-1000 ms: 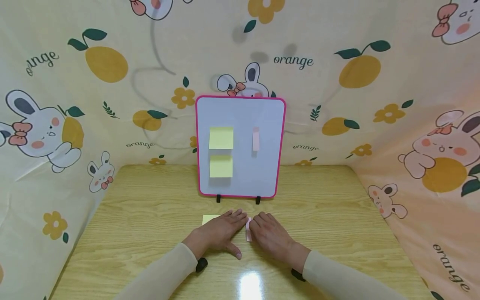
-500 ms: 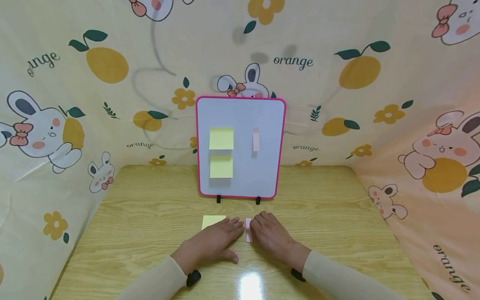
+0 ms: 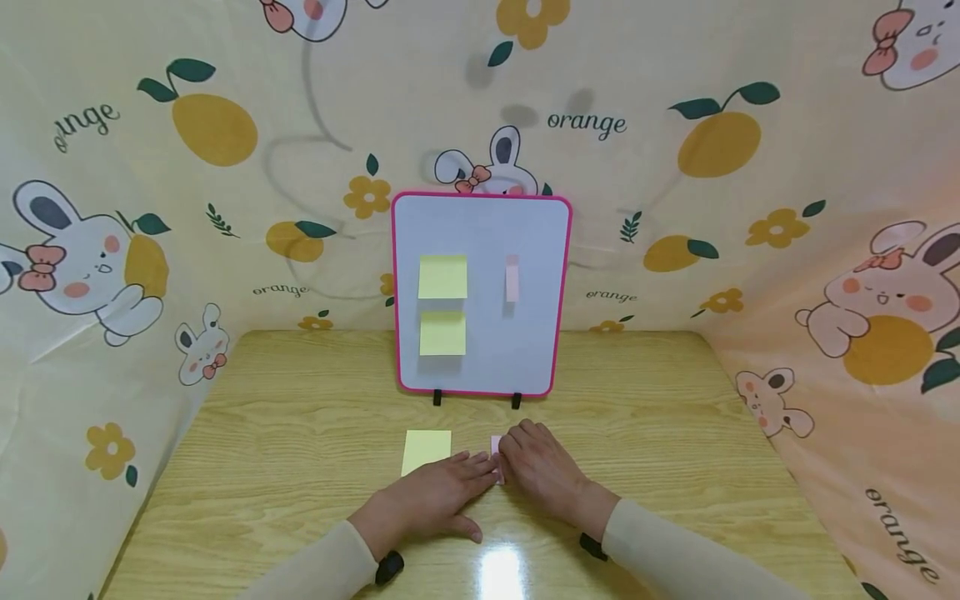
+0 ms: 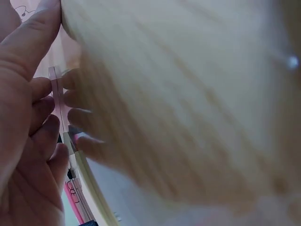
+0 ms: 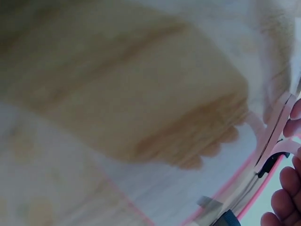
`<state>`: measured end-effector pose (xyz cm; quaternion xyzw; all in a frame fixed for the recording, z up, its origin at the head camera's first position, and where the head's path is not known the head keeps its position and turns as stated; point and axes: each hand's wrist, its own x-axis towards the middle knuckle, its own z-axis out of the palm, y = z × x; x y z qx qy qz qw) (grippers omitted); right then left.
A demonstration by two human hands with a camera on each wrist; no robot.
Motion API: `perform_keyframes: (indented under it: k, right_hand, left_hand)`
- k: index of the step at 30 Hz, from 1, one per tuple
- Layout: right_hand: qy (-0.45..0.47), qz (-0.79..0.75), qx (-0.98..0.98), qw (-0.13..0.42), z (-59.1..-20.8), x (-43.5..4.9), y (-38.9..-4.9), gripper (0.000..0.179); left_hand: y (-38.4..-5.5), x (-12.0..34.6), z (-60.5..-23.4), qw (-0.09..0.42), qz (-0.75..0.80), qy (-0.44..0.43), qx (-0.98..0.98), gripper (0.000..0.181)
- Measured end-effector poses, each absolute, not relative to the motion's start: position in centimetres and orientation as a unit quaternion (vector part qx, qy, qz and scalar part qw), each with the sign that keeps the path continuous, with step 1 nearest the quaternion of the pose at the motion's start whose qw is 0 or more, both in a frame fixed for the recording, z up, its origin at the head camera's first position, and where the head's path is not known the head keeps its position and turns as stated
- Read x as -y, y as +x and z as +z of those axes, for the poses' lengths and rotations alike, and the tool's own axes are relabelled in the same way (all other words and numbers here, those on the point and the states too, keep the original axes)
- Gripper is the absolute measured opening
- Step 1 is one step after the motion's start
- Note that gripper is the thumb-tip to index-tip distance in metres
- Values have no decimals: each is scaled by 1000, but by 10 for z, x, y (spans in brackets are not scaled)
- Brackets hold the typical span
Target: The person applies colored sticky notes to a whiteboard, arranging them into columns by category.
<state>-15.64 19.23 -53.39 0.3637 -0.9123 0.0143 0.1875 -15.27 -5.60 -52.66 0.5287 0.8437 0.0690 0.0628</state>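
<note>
A narrow pink sticky-note pad (image 3: 496, 472) lies on the table between the hands. Flat and palm down, my left hand (image 3: 431, 496) reaches its straight fingertips onto the pad's near part. My right hand (image 3: 543, 467) has curled fingers at the pad's right side. The right wrist view shows a pink sticky note (image 5: 283, 147) bending up off the pad (image 5: 273, 129) into the right fingers (image 5: 288, 186), which pinch it. Left of the pad, a yellow sticky-note pad (image 3: 426, 448) is partly covered by my left hand.
A pink-framed whiteboard (image 3: 487, 358) stands on black feet behind the hands. Two yellow notes (image 3: 442, 277) are stuck on its left half, one pink strip (image 3: 512, 279) on its right. Patterned cloth (image 3: 637, 67) walls in the wooden table (image 3: 300, 433).
My left hand has drawn back toward the near side, uncovering more of the yellow pad, and its fingertips now rest lower on the pink pad. The right hand stays almost in place.
</note>
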Motion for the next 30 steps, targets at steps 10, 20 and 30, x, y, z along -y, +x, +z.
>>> perform_keyframes:
  k: [10, 20, 30]
  right_hand:
    - [349, 5, 916, 200, -523, -190, -174, 13]
    - [326, -14, 918, 227, -522, -189, -196, 16]
    - [300, -15, 931, 206, -522, -188, -207, 15]
  left_hand:
    - [-154, 56, -525, 94, 69, 516, -849, 86]
    - [-152, 55, -527, 106, 71, 506, -853, 84]
    - [-150, 55, -523, 113, 79, 501, -854, 85]
